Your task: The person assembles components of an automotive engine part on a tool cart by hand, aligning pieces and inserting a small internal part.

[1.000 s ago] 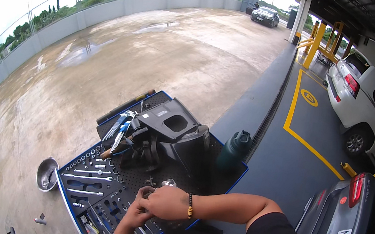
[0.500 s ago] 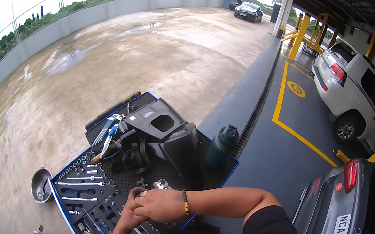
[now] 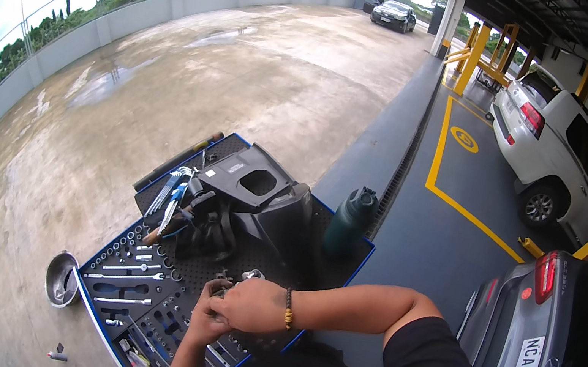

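Observation:
Over the near part of the tool cart [image 3: 240, 282], my two hands meet with fingers curled together. My left hand [image 3: 207, 321] comes up from the lower edge, its fingers closed around something small that stays hidden. Coming in from the right, a beaded bracelet on its wrist, my right hand [image 3: 255, 306] lies partly across the left, its fingers closed too. What they grip I cannot make out. Just beyond the right hand, a shiny metal part [image 3: 252, 274] shows, mostly covered. Sockets and wrenches [image 3: 127, 281] lie in the foam tray to the left of my hands.
Black plastic covers [image 3: 249, 176] fill the cart's far half, beside hex keys [image 3: 172, 199] and a dark green bottle [image 3: 351, 223]. A metal bowl [image 3: 63, 279] is on the ground at left. A grey car [image 3: 516, 334] stands close on my right, a white one [image 3: 547, 139] farther off.
My right hand has shifted slightly and now hides more of the shiny metal part. Both hands stay together over the cart, and the view has moved a little.

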The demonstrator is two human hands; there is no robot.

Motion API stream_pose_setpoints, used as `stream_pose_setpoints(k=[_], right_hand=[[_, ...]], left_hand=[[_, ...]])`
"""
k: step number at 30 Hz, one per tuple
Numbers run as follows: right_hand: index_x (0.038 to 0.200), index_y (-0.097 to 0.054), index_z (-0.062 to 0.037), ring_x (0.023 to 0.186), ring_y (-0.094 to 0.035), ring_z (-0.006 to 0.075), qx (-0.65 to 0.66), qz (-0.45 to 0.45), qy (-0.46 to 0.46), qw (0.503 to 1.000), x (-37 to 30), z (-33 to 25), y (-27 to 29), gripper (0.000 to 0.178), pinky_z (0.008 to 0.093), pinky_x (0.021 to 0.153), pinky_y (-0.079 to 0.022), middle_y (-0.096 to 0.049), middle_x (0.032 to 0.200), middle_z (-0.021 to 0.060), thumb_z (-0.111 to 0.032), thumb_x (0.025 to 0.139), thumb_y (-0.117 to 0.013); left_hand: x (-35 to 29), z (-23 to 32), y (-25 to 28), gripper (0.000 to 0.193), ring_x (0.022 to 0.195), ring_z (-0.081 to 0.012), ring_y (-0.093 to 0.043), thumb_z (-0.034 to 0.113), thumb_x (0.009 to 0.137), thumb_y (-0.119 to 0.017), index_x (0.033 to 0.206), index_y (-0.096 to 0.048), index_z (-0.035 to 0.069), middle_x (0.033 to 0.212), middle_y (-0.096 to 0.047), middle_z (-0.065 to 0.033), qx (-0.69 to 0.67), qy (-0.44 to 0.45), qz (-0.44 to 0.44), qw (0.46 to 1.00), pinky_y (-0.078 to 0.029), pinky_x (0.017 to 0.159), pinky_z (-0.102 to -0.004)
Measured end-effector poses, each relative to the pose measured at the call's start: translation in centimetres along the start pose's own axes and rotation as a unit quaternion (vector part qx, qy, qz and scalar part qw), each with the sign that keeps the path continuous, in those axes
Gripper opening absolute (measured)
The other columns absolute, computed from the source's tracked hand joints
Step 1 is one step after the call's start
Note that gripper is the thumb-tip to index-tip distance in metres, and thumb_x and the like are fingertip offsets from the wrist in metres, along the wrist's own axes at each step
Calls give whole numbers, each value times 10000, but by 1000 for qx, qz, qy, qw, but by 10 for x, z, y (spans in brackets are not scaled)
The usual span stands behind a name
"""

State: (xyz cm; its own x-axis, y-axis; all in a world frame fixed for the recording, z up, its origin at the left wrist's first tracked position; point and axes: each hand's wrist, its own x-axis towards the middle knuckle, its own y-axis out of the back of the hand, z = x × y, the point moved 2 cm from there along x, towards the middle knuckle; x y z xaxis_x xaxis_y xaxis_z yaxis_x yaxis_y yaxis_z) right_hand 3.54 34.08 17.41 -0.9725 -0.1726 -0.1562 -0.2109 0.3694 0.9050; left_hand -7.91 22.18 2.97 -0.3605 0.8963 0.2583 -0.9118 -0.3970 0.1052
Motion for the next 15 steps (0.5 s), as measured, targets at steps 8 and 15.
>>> stream_pose_setpoints(k=[8, 15], right_hand=[[1018, -600, -54, 939, -708, 343, 10, 127, 154, 980, -4, 3, -9, 200, 441, 839, -555, -703, 948, 162, -163, 866, -672], [1040, -595, -47, 918, -714, 369, -15, 72, 149, 986, 3, 8, -22, 229, 446, 829, -562, -697, 992, 188, -162, 862, -680]], left_hand=[[-11, -4, -11, 809, 1273, -343, -560, 216, 611, -936, 1329, -584, 90, 1391, -542, -154, 1, -43, 54, 998, -468, 1075, -444], [6, 12, -3, 719, 1264, -362, -576, 243, 616, -920, 1262, -655, 74, 1349, -610, -160, 189, -112, -71, 973, -507, 1044, -450]])
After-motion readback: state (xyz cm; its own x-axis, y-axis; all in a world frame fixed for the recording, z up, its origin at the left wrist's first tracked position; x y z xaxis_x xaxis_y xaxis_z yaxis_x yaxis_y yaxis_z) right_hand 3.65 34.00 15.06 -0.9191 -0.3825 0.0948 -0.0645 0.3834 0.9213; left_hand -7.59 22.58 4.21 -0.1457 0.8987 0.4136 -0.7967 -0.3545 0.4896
